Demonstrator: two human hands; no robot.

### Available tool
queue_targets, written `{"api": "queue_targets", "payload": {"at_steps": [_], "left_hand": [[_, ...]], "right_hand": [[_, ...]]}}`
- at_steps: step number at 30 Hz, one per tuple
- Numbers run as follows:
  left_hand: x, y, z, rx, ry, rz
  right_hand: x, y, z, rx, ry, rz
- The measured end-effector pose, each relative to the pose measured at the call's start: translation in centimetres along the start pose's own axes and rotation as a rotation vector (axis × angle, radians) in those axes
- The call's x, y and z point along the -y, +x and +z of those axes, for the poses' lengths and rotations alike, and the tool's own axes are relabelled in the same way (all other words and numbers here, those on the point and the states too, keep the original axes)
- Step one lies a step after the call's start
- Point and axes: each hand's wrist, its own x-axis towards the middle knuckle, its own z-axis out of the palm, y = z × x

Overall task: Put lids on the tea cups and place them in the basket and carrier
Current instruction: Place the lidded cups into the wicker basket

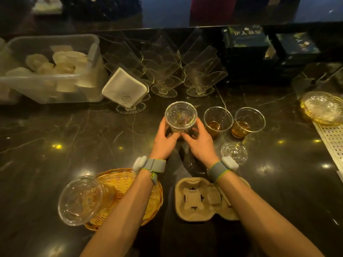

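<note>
Head view: both hands [182,139] grip lidded cup [181,116] between them.

The right forearm hides part of the carrier [196,199] and a lid [194,164].

Bare counter [65,138] left of the hands is open; right side blocked by two open cups [218,119], a loose lid [234,152], carrier [200,199] below.

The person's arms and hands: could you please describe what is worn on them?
Both forearms are bare, with no sleeves. The left hand and right hand wear no gloves. Each wrist carries a grey fabric band edged in yellow-green, with a small white rounded device attached.
</note>
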Motion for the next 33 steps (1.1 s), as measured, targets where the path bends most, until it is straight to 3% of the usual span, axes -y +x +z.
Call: {"api": "queue_targets", "payload": {"at_steps": [17, 33], "left_hand": [[-0.9, -5.5, -2.9, -0.067, -0.095, 0.128], [1.6, -16.2, -5.9, -0.218, -0.120, 0.150]], "right_hand": [[3.0, -4.7, 0.6, 0.026, 0.081, -0.152], [3.7, -13.5, 2.1, 0.184, 0.015, -0.263]]}}
